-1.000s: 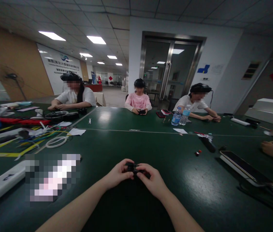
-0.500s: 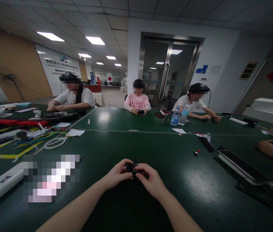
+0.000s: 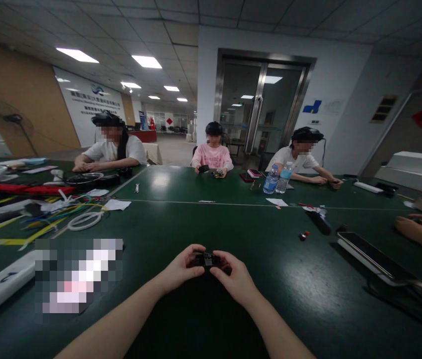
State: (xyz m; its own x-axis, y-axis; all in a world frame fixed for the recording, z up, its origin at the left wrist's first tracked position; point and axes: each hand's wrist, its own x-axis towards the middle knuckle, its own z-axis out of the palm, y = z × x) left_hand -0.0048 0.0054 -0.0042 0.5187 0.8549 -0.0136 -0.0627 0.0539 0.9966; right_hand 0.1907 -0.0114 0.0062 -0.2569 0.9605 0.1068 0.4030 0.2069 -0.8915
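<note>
Between my two hands is a small black device (image 3: 208, 260) with a little yellowish detail on its upper face; its exact kind is too small to make out. My left hand (image 3: 181, 268) grips its left end between thumb and fingers. My right hand (image 3: 235, 275) pinches the right end the same way. Both hands are closed on it, just above the dark green table (image 3: 211, 227), and the fingers hide its two ends.
Loose cables (image 3: 85, 221) and a white power strip (image 3: 3, 284) lie on the left. To the right are a phone-like slab (image 3: 375, 257), a small red-and-black part (image 3: 303, 236) and a co-worker's hands (image 3: 420, 227). Two water bottles (image 3: 277, 179) stand farther back, near three seated people.
My right fingers have shifted slightly right, uncovering more of the black device's top. Across the table, the person in pink has separated a dark piece from what they hold.
</note>
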